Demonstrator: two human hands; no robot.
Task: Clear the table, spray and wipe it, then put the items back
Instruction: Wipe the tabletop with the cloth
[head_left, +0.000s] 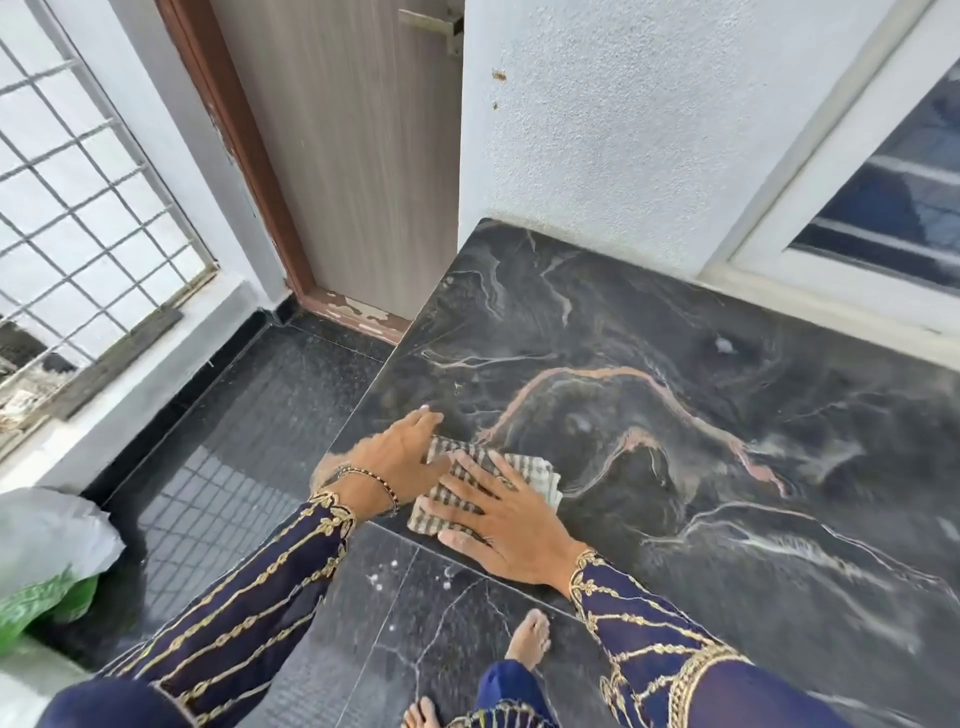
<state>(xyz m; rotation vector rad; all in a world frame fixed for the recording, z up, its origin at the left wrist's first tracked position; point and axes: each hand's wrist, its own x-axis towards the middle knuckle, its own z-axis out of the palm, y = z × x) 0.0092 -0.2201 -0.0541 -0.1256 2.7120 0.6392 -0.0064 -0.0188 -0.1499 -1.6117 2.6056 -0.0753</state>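
Marble, dark and veined with white and pinkish streaks, forms the table (701, 415) that fills the right half of the head view, and its top is seen bare apart from a cloth and two hands near its front left corner. A striped grey and white cloth (524, 470), folded into a thick pad, is laid flat on the marble close to the left edge. The right hand (511, 522) is spread open on top of the cloth, palm down, fingers splayed and pressed onto it; nothing is gripped. The left hand (402, 457) is also held open and flat, its fingers reaching over the table's left edge and touching the near left end of the cloth, with a thin beaded bracelet (371, 480) worn at the wrist. Both arms are covered by dark blue sleeves (249, 597) trimmed with gold embroidery.

A small pale smear can be made out on the marble further back, towards the window frame (810, 223) set in the white textured wall (623, 130). A wooden door (353, 156) in a brown frame is seen behind the table's far left corner. Below, a dark speckled floor (249, 441) is shown, with bare feet (527, 642) standing just beside the table. A grey and green bag (47, 561) lies at the left edge, under a metal window grille (78, 208).
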